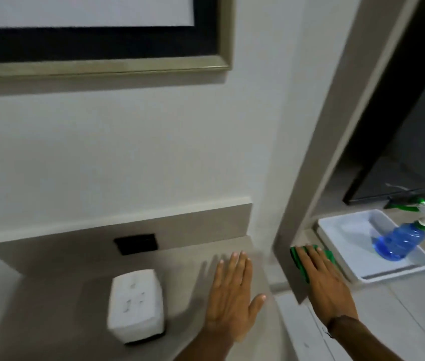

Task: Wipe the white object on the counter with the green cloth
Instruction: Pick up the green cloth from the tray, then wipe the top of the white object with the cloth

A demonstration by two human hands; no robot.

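A white box-shaped object point(136, 304) with socket-like marks on top sits on the grey counter point(76, 277) at lower left. My left hand point(232, 295) hovers flat over the counter just right of it, fingers spread, holding nothing. My right hand point(323, 280) lies flat on a green cloth point(298, 259) on the lower surface right of the wall corner, pressing it down; the hand covers most of the cloth.
A white tray point(349, 225) beside the cloth holds a blue spray bottle point(398, 241) lying on its side. A black wall plate point(136, 244) sits in the backsplash. A framed picture point(128, 66) hangs above. A wall corner point(281, 230) separates the two hands.
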